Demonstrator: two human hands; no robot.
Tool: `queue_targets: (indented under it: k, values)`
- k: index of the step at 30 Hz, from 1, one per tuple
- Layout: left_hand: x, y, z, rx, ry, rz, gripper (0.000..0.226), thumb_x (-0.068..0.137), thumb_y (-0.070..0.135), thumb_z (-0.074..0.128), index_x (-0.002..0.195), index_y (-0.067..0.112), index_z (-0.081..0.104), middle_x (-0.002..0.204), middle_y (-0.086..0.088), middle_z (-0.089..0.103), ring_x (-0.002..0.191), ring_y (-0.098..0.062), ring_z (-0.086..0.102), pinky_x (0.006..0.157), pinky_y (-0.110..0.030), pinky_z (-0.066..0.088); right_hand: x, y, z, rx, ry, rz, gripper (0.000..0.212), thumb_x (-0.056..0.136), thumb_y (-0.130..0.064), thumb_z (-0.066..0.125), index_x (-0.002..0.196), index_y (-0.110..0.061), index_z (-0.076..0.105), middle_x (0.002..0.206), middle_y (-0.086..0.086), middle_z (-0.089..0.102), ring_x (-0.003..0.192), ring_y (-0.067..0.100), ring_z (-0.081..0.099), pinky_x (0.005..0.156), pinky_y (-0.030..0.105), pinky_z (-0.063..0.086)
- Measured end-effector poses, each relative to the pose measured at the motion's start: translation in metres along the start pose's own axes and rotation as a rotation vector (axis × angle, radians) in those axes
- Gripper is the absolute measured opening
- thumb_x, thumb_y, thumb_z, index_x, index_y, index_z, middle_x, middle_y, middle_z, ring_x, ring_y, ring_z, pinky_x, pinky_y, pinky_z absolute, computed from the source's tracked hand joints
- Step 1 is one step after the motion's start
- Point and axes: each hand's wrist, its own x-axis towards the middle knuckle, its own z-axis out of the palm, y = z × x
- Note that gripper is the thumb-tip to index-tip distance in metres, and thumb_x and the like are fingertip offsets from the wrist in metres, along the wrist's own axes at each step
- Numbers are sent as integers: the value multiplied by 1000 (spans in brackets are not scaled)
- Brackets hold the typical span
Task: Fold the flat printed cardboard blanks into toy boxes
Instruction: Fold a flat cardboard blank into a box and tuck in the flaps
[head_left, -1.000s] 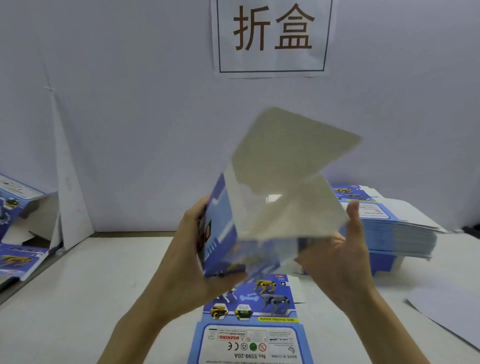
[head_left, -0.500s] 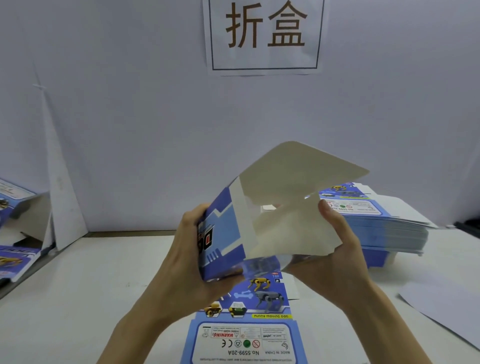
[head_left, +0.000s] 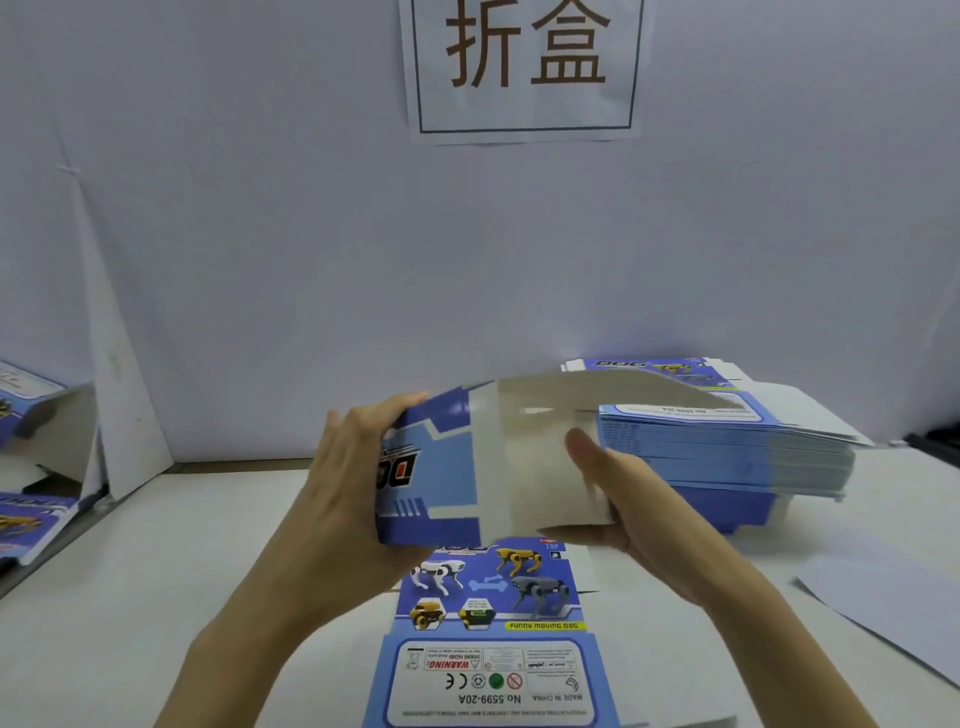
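Note:
I hold a half-formed blue toy box (head_left: 441, 467) above the table in front of me. My left hand (head_left: 348, 493) grips its left blue side, with the fingers over the top edge. My right hand (head_left: 623, 499) holds the white end flaps at the box's right end, thumb pressed on the flap face. A large white flap (head_left: 613, 389) lies nearly level over the open end. A flat printed blank (head_left: 493, 639) with robot dogs lies on the table under my hands.
A thick stack of flat blue blanks (head_left: 727, 441) sits at the right rear on the white table (head_left: 130, 597). Folded boxes (head_left: 31, 467) lie at the far left beside a leaning white card. A loose white sheet (head_left: 893, 608) lies at the right. A wall sign (head_left: 524, 62) hangs above.
The large white flap has swung down from upright to nearly level. My right thumb has moved onto the end flaps and both hands have lowered the box slightly.

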Motion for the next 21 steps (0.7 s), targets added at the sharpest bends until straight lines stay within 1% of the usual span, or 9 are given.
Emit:
queue_targets:
  k: [2, 4, 6, 9, 12, 15, 17, 19, 21]
  values:
    - [0, 1, 1, -8, -18, -46, 92, 61, 47, 80, 132, 49, 22, 126, 40, 30, 115, -15, 49, 82, -16, 53, 1, -2, 0, -161, 90, 18, 41, 84, -50, 58, 84, -13, 74, 87, 16, 70, 80, 24, 72, 65, 33, 60]
    - [-1, 7, 5, -11, -59, -122, 94, 62, 47, 83, 136, 46, 24, 134, 35, 28, 124, -13, 42, 90, -29, 54, 3, -2, 1, -308, 248, 34, 41, 96, -30, 52, 84, 9, 61, 83, 31, 58, 68, 31, 70, 58, 44, 60]
    - [-2, 14, 5, -128, -167, -279, 113, 54, 50, 82, 141, 52, 9, 149, 29, 14, 135, 4, 27, 95, -25, 51, 3, -2, 4, -363, 400, 30, 40, 96, -20, 50, 78, 15, 54, 71, 22, 53, 50, 20, 66, 49, 44, 58]
    - [9, 32, 11, -392, -314, -518, 133, 39, 67, 84, 136, 61, -5, 147, 38, -4, 110, 38, 25, 81, -2, 45, 3, -3, 8, -376, 558, -5, 40, 98, -16, 48, 66, 8, 52, 64, 13, 52, 39, 9, 57, 34, 23, 47]
    - [11, 26, 22, -545, -143, -481, 137, 28, 87, 63, 146, 33, 20, 150, 22, 16, 133, 10, 25, 109, -16, 30, 4, -1, 8, -379, 607, -12, 42, 99, -17, 47, 61, 2, 48, 62, 13, 51, 34, 8, 55, 31, 19, 40]
    - [20, 21, 30, -626, -98, -561, 163, 4, 98, 49, 149, 29, 21, 144, 21, 26, 119, 19, 38, 92, -3, 37, 2, -1, 9, -457, 573, -35, 45, 100, -19, 46, 58, -3, 46, 60, 9, 51, 40, 12, 57, 31, 17, 38]
    - [17, 17, 27, -693, -107, -614, 154, 10, 92, 61, 149, 36, 24, 145, 10, 43, 112, 3, 57, 86, -26, 54, 2, -2, 11, -538, 516, -56, 45, 100, -24, 45, 61, -3, 51, 64, 12, 55, 55, 21, 61, 39, 27, 48]
    - [14, 18, 25, -762, -110, -616, 139, 20, 86, 70, 145, 42, 28, 131, 11, 57, 93, 0, 66, 67, -19, 55, 1, -2, 14, -639, 459, -83, 46, 101, -27, 44, 66, 2, 54, 65, 17, 59, 62, 32, 62, 56, 44, 54]
    - [11, 17, 22, -776, -78, -585, 113, 34, 80, 74, 135, 47, 37, 111, 21, 66, 85, 5, 66, 58, -8, 49, 1, 0, 18, -697, 436, -126, 48, 100, -27, 45, 60, -2, 49, 54, 11, 54, 53, 22, 56, 57, 36, 50]
